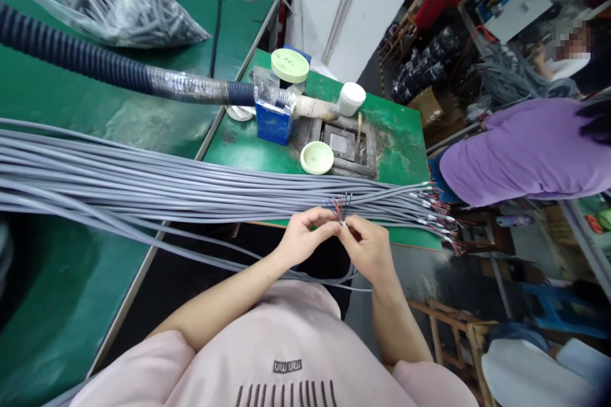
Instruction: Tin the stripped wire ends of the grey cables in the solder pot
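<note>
In front of my chest, both hands meet at the end of a grey cable, where thin red, dark and other coloured wires (pixel 340 206) fan upward. My right hand (pixel 370 245) is closed around the cable end just below the wires. My left hand (pixel 308 234) pinches at the base of the same wires with thumb and forefinger; its exact hold is partly hidden. Just beyond my hands lies a long bundle of grey cables (pixel 200 184). Its stripped ends (pixel 442 210), with red and dark wires and white bands, reach the bench's right edge.
On the green bench (pixel 401 140) stand a blue box (pixel 274 122), a white tub (pixel 352 98), a pale dish (pixel 317 158) and a framed metal plate (pixel 341 143). A ribbed hose (pixel 119 73) crosses from the left. Another person in purple (pixel 529 149) is at right.
</note>
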Motion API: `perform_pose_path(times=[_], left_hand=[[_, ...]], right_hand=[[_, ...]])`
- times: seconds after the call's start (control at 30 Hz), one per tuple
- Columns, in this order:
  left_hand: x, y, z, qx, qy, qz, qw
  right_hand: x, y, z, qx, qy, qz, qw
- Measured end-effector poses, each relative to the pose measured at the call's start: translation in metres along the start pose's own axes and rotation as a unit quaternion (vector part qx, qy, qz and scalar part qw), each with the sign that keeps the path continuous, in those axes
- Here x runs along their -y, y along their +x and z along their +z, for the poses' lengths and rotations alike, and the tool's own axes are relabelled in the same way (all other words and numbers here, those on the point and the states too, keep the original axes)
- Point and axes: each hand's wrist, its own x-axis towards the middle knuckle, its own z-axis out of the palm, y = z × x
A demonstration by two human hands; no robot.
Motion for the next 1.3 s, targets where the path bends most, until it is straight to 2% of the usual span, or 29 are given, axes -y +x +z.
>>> perform_pose_path(times=[0.03,0.1,0.27,0.6,0.87,1.17,1.3], left_hand=[[0.0,-0.001,0.004,-0.004,-0.059,-0.044,0.997],[0.002,-0.003,0.011,-0.023,-0.127,-0.093,0.987],[0.007,-0.006,0.019,-0.08,-0.153,-0.127,0.977],[0.006,-0.01,0.027,-0.086,-0.147,-0.129,0.977],[0.004,-0.014,0.027,-0.077,-0.127,-0.121,0.981],[-0.009,-0.017,0.027,-0.088,-0.116,-0.096,0.985],[-0.008,-0.018,0.026,-0.089,-0.122,-0.093,0.984]], right_hand=[[0.0,-0.002,0.0,0.004,0.004,0.001,1.0],[0.001,-0.006,0.0,0.017,0.018,0.006,1.0],[-0.002,-0.012,0.001,0.047,0.068,0.021,0.996],[-0.007,-0.02,-0.002,0.062,0.139,0.032,0.988],[-0.008,-0.022,-0.004,0.062,0.137,0.024,0.988],[-0.007,-0.022,-0.003,0.074,0.158,0.004,0.985],[-0.008,-0.022,-0.003,0.083,0.155,-0.005,0.984]])
